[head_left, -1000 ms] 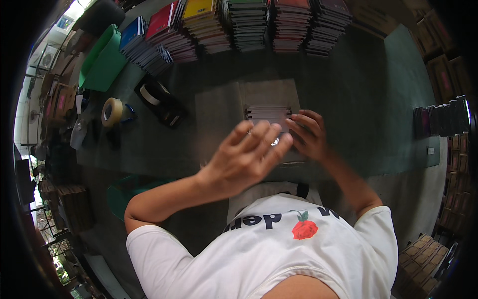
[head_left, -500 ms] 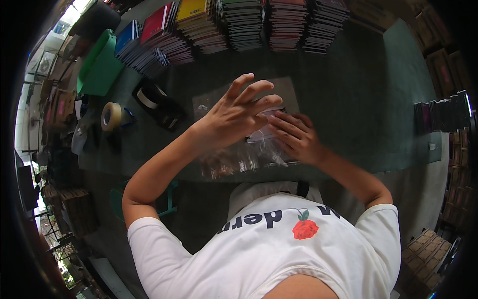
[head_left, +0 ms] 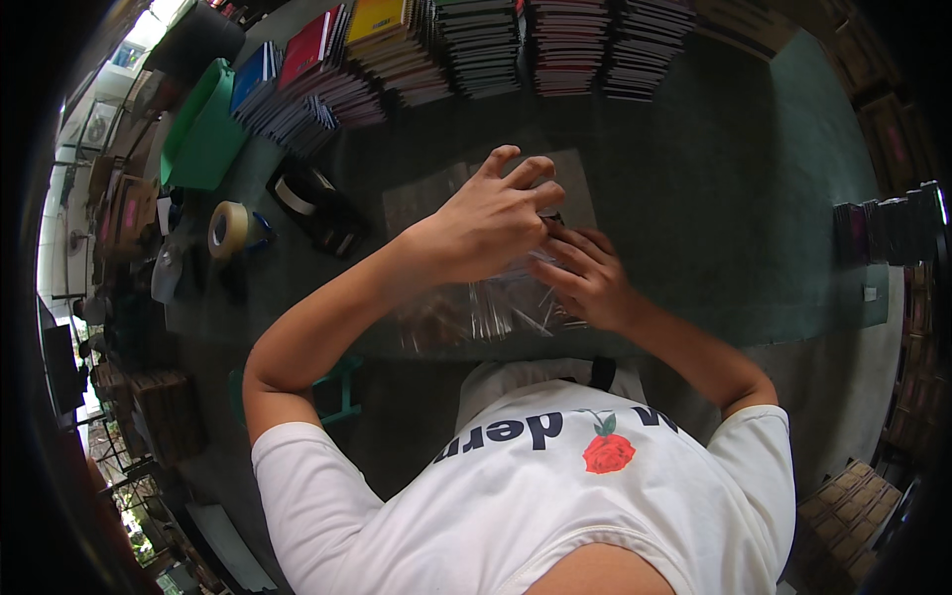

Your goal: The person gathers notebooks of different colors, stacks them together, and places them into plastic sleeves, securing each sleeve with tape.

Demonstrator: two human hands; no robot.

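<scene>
My left hand [head_left: 496, 223] arches over a clear plastic bag [head_left: 506, 305], its upper fingers bent and spread. Its thumb and lower fingers come together at the bag's far end, where their grip is mostly hidden. My right hand [head_left: 593, 280] is wrapped over the bag's right side, fingers pointing up and left and touching the left hand. Inside or under the crinkled plastic is a flat whitish thing with a dark edge, mostly covered by my hands. Beneath lie flat clear plastic sheets [head_left: 421, 193] on the dark green table [head_left: 694, 228].
Stacks of spiral notebooks [head_left: 486, 59] line the table's far side. To the left are a green bin [head_left: 206, 134], a black tape dispenser [head_left: 315, 208] and a tape roll [head_left: 229, 230]. A dark stack [head_left: 883, 233] stands at the right edge. A green stool [head_left: 342, 392] is below.
My left hand has turned, its fingers curling more toward the right hand. The bag's near part has bunched and shifted slightly. My right hand stays almost in place.
</scene>
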